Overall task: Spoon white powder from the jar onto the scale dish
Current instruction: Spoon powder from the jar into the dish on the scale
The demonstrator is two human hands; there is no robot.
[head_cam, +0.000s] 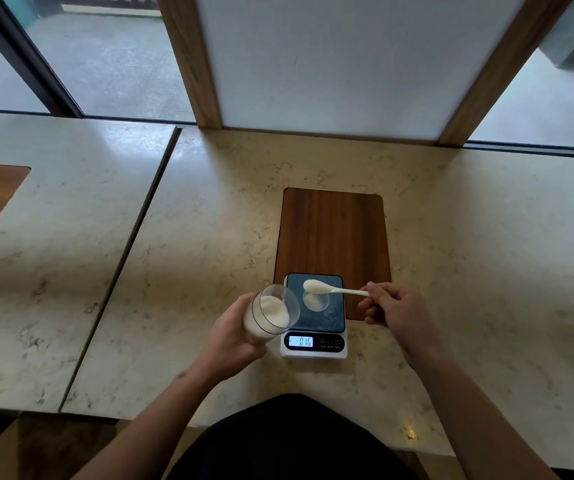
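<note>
Marble counter (486,254) under scale (314,351), beside wooden inlay (334,233)

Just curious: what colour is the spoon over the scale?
White, the spoon shows best in the head view.

A clear jar (269,315) of white powder (276,311) is tilted toward the scale (314,320). A heaped white spoon (330,288) hovers above the small clear dish (316,301) on its dark platform.
</note>
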